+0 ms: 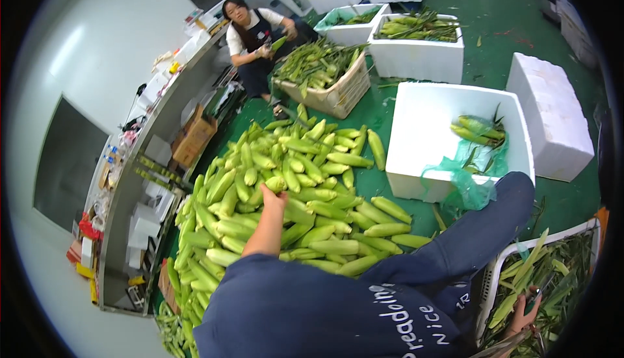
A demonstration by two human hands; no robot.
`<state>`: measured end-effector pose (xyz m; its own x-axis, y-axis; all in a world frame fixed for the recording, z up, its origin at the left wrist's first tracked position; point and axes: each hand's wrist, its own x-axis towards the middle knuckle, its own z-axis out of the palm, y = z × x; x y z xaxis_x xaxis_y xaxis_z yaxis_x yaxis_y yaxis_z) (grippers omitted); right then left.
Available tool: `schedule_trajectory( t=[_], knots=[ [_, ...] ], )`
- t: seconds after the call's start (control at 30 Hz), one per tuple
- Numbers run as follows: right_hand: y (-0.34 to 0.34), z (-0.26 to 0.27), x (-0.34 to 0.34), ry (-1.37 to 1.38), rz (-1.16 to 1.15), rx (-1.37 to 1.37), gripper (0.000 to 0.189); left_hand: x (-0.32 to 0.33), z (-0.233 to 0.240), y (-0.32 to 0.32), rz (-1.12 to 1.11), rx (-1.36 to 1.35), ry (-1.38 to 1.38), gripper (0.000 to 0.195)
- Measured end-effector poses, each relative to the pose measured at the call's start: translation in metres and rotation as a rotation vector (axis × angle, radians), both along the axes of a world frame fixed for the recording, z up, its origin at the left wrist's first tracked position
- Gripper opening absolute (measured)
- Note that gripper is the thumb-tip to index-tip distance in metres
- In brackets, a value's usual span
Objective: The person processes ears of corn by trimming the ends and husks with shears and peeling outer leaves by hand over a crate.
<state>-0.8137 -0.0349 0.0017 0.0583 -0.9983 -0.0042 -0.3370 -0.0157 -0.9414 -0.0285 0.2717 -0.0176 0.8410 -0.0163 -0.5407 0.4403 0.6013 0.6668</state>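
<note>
My left hand (275, 197) reaches into a big heap of green corn ears in their husks (297, 168) on the floor. Its thumb and fingers are around the end of an ear of corn (276, 183); part of the grip is hidden. At the lower right, my right hand (525, 311) holds a small tool with a dark handle (533, 299), perhaps a knife or scissors. That hand is over a white plastic basket (490, 280) full of stripped husks and leaves (560, 270).
An open white foam box (429, 124) holds a few corn ears and green plastic film. A foam block (551, 114) stands beside it. Beyond the heap, a person (256, 36) crouches with corn by a crate of leaves (356, 85). Shelving (122, 202) runs along the left.
</note>
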Motion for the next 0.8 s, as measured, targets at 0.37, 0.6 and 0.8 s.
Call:
schedule_trajectory(
  t=[0.37,0.6,0.8],
  knots=[
    [0.058,0.134,0.124,-0.276,-0.316,-0.099,0.014,-0.328,0.105,-0.259,-1.818,-0.561,-0.263,0.064],
    [0.058,0.164,0.151,-0.722,-0.079,0.114,0.017,-0.427,0.117,-0.282,-2.152,-0.51,-0.216,0.069],
    [0.039,0.174,0.133,-0.792,-0.126,0.153,0.023,-0.455,0.115,-0.3,-2.26,-0.303,-0.605,0.078]
  ],
)
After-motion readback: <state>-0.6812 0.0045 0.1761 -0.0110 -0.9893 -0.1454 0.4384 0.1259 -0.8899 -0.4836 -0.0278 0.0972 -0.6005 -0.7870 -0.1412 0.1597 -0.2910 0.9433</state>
